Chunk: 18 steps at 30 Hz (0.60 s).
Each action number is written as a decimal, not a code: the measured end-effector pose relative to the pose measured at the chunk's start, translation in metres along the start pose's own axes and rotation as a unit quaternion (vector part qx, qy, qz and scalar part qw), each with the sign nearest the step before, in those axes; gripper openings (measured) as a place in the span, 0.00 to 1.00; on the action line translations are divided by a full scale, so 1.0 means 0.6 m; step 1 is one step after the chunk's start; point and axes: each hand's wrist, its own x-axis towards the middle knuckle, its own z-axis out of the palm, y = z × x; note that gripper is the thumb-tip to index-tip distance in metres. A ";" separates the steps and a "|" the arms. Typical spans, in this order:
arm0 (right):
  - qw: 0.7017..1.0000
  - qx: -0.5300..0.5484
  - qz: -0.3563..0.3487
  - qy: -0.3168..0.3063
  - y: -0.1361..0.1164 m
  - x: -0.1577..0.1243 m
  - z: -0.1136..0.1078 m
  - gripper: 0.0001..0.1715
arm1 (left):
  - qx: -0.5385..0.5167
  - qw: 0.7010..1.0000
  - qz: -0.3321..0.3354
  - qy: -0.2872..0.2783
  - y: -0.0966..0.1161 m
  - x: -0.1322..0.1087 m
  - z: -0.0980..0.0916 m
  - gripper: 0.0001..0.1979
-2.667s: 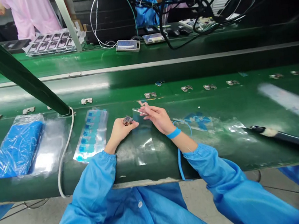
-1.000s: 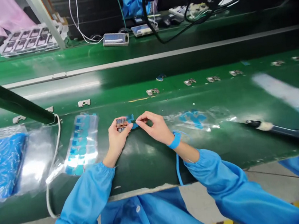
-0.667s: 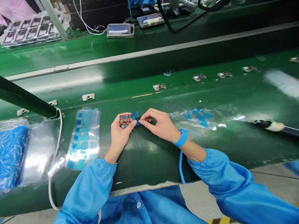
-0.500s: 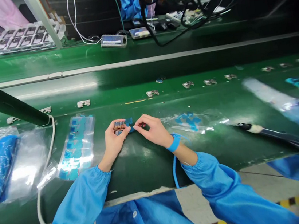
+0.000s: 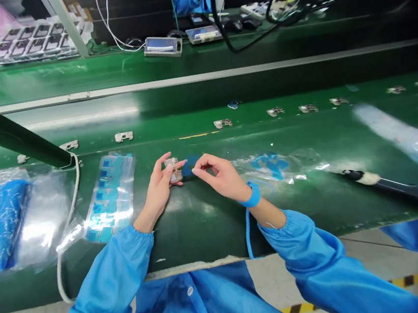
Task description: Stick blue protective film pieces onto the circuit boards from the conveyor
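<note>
A small circuit board (image 5: 175, 175) with silver metal covers is gripped between the thumb and fingers of my left hand (image 5: 157, 188). Just to the right, my right hand (image 5: 223, 179) is closed in a pinch on a scrap of blue film (image 5: 190, 165), which is smeared by motion. The film lies between the board and my right fingertips; whether it touches the board I cannot tell. A clear sheet with rows of blue film stickers (image 5: 110, 197) lies left of my left hand. Loose blue film pieces (image 5: 270, 165) rest on clear plastic beyond my right wrist.
Several similar boards (image 5: 223, 123) sit in a row on the green belt (image 5: 173, 117). A dark slanted post (image 5: 8, 129) and a white cable (image 5: 73, 210) stand at left, near a bagged blue bundle (image 5: 0, 222). A black-handled brush-like tool (image 5: 386, 184) lies at right.
In my left hand the board has turned from its copper-coloured component side to its silver side. My right hand has drawn slightly away from it, the blue film moving along.
</note>
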 end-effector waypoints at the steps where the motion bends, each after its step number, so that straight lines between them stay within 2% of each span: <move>1: 1.000 0.013 0.012 -0.012 -0.002 -0.001 0.001 0.21 | 0.014 1.000 0.008 -0.006 0.001 -0.001 -0.001 0.30; 6: 0.996 0.046 0.050 -0.052 -0.004 -0.005 0.008 0.22 | 0.028 0.998 -0.026 -0.051 0.002 -0.006 0.000 0.32; 15: 0.991 0.033 0.079 -0.102 0.000 -0.006 0.009 0.16 | 0.013 0.996 -0.061 -0.061 0.010 -0.010 0.003 0.31; 18: 0.990 0.046 0.084 -0.107 0.002 -0.008 0.008 0.16 | 0.006 0.995 -0.073 -0.071 0.015 -0.011 0.003 0.27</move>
